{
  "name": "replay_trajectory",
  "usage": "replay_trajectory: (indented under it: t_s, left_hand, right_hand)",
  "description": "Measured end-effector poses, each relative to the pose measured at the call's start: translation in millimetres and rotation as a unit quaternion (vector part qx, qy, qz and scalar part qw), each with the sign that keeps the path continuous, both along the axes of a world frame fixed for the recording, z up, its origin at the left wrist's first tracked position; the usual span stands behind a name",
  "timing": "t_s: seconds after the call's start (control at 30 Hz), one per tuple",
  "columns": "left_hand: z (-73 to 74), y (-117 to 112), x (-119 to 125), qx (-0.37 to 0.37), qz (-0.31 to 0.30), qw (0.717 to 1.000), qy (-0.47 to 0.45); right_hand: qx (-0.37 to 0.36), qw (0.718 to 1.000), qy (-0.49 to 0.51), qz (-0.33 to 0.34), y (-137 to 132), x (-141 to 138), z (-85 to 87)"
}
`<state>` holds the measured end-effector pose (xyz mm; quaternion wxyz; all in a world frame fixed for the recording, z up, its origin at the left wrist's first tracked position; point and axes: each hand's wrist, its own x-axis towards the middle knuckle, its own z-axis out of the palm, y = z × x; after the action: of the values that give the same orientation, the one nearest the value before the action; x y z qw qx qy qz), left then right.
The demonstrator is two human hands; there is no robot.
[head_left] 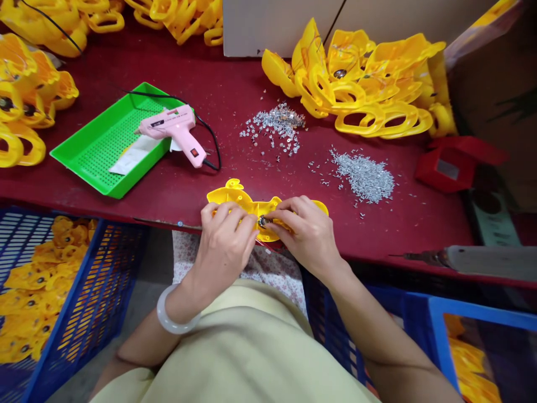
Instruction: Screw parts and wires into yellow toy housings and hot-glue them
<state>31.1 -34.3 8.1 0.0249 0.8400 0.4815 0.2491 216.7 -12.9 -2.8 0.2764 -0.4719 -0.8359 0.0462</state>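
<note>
A yellow plastic shell (235, 197) lies at the near edge of the dark red table (235, 89). My left hand (224, 240) grips its left-middle part with curled fingers. My right hand (308, 232) pinches a small round metal part (263, 221) at the shell's centre, its other fingers resting on the right end of the shell. Thin red wires show just below the shell between my hands.
A pink glue gun (176, 131) rests on a green tray (90, 154). Two heaps of small metal screws (364, 176) and clips (279, 123) lie behind. Yellow shells (364, 84) pile at back right and left. Blue crates (62, 291) with shells flank my lap. A powered screwdriver (470, 258) lies right.
</note>
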Motion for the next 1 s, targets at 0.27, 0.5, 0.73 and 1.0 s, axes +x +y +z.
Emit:
replay_trajectory:
  t_s: [0.27, 0.5, 0.73, 1.0]
  left_hand:
    - [-0.6, 2.9, -2.3, -0.001, -0.009, 1.000, 0.005]
    - [-1.1, 4.1, -3.7, -0.003, -0.010, 1.000, 0.010]
    - [0.0, 4.0, -3.2, -0.018, -0.012, 1.000, 0.015]
    - [-0.5, 5.3, -1.7, -0.010, -0.006, 1.000, 0.014]
  right_hand:
    - [0.012, 1.000, -0.014, 0.006, 2.1, 0.3, -1.7]
    - [0.007, 0.999, -0.031, 0.020, 4.5, 0.3, 1.6]
    - [0.026, 0.995, -0.087, 0.048, 7.9, -1.5, 3.7]
    - [0.029, 0.997, -0.048, 0.058, 1.5, 4.9, 3.6]
